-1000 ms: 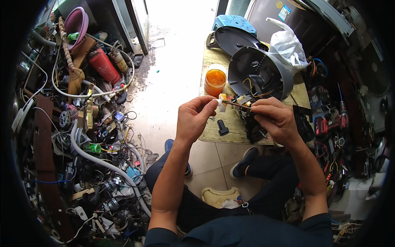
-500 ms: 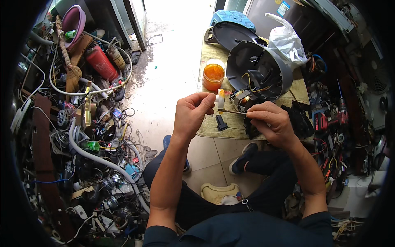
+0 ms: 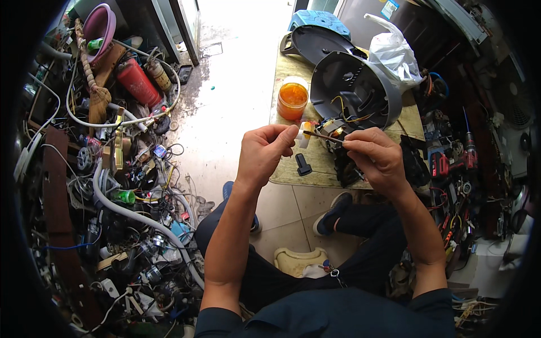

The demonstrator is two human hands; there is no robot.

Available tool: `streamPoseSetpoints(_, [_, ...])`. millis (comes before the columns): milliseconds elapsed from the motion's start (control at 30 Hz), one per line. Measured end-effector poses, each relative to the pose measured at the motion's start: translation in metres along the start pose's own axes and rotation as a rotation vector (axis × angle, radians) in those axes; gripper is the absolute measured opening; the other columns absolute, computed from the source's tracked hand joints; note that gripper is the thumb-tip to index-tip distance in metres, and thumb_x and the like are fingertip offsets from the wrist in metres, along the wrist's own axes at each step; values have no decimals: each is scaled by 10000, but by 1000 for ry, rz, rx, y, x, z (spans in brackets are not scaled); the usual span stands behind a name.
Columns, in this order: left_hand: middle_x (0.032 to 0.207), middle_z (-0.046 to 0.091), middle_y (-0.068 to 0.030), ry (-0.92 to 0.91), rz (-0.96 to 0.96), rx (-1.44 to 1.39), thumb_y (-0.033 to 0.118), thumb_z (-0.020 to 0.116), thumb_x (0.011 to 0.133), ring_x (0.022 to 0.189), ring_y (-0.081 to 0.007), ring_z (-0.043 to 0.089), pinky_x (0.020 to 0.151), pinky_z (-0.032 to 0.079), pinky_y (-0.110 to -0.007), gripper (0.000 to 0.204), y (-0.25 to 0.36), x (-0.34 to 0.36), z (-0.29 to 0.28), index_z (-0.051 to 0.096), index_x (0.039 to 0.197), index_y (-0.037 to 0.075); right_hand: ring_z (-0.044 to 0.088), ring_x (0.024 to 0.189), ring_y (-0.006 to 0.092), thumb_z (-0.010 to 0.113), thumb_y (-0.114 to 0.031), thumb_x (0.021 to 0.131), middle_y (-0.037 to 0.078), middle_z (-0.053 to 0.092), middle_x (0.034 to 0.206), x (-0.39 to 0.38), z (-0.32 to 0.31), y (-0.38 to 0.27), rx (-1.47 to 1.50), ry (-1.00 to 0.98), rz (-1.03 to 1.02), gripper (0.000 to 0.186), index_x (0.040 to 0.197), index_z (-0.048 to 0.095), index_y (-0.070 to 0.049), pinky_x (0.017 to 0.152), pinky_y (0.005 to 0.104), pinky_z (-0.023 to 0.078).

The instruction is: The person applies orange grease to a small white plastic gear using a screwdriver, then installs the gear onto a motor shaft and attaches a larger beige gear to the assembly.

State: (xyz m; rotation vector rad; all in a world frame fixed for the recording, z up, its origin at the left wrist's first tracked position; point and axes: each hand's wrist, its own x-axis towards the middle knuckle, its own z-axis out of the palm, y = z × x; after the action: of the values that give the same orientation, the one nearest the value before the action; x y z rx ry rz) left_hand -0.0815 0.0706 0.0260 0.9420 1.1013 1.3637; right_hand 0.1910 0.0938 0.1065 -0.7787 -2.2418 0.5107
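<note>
Between my hands is a small white round plastic part point(image 3: 302, 138) with orange grease on it, pinched by my left hand point(image 3: 262, 152). My right hand point(image 3: 375, 156) holds a thin dark rod point(image 3: 326, 137), its tip at the greasy part. Just behind stands an open jar of orange grease point(image 3: 292, 98). A motor assembly point(image 3: 332, 135) with yellow wires lies beside a large dark plastic housing point(image 3: 355, 87), partly behind my right hand. A small black plastic piece point(image 3: 303, 164) lies on the wooden table point(image 3: 287, 177) below the white part.
A dark lid point(image 3: 315, 45), a blue plastic stool point(image 3: 315, 21) and a white bag point(image 3: 393, 60) are at the table's back. A red drill point(image 3: 453, 160) is at right. Piled cables, parts and a red cylinder point(image 3: 138, 84) cover the left floor.
The rod in my right hand has shifted around the white part, now tilted with its tip higher than half a second ago. The white part's angle has changed slightly.
</note>
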Motion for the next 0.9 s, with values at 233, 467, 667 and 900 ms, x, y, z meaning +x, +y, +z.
streamPoseSetpoints(233, [816, 755, -63, 17, -5, -26, 297, 831, 1023, 687, -96, 658, 664, 546, -243, 354, -1, 1, 1, 815, 1076, -52, 739, 982, 273, 797, 100, 884, 117, 792, 1096, -9, 3, -2, 17, -41, -9, 245, 1103, 810, -9, 862, 367, 603])
streamPoseSetpoints(467, [805, 749, -70, 12, -32, -11, 298, 833, 1020, 672, -100, 653, 653, 537, -247, 355, -1, 2, 1, 810, 1046, -55, 733, 994, 273, 796, 106, 878, 120, 792, 1099, -8, 1, -4, 27, -6, -1, 258, 1108, 810, -10, 854, 366, 605])
streamPoseSetpoints(667, [807, 748, -62, -11, -34, -11, 307, 837, 1018, 656, -92, 645, 631, 524, -233, 355, -1, 2, 2, 810, 1031, -47, 730, 992, 279, 799, 104, 876, 114, 794, 1105, 1, 5, 0, -63, 71, -40, 258, 1102, 818, -21, 842, 371, 606])
streamPoseSetpoints(900, [798, 739, -55, -12, -43, -18, 317, 833, 1020, 651, -91, 642, 622, 514, -230, 363, 0, 2, 3, 810, 1021, -46, 729, 992, 292, 788, 129, 820, 112, 794, 1121, -4, 3, 2, -185, 54, -167, 334, 1111, 826, -31, 847, 389, 613])
